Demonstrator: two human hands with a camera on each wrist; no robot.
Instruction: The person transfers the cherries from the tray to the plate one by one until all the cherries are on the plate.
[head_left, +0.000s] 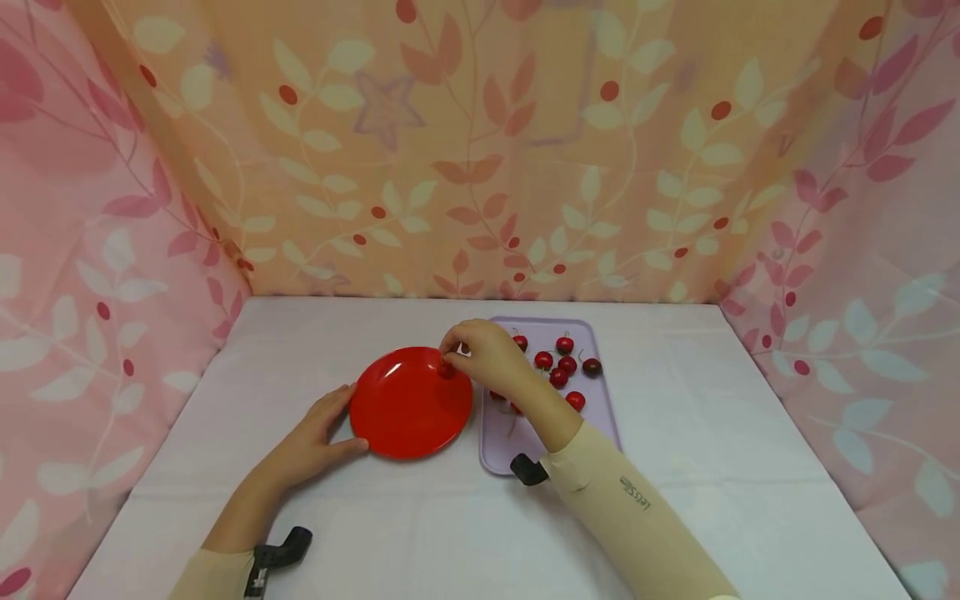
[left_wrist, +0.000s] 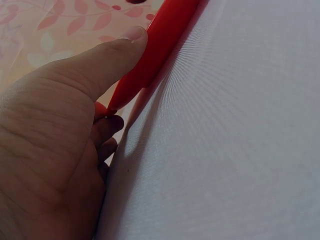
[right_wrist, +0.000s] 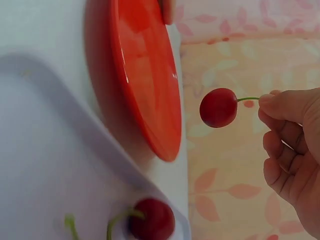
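A red plate point(head_left: 410, 404) lies on the white table, just left of a lilac tray point(head_left: 502, 437). My left hand point(head_left: 318, 437) holds the plate's near-left rim point(left_wrist: 150, 60), thumb point(left_wrist: 112, 57) along the edge and fingers curled beneath. My right hand point(head_left: 487, 354) hovers over the plate's far right edge and pinches a red cherry point(right_wrist: 218, 107) by its green stem point(right_wrist: 247, 99). The cherry hangs above the plate point(right_wrist: 145, 85). Several more cherries point(head_left: 566, 364) lie on the tray, one of them point(right_wrist: 152, 220) near its corner in the right wrist view.
Floral cloth walls point(head_left: 480, 150) enclose the table on the left, back and right. The white tablecloth point(head_left: 712, 433) stretches bare to the right of the tray and toward the near edge.
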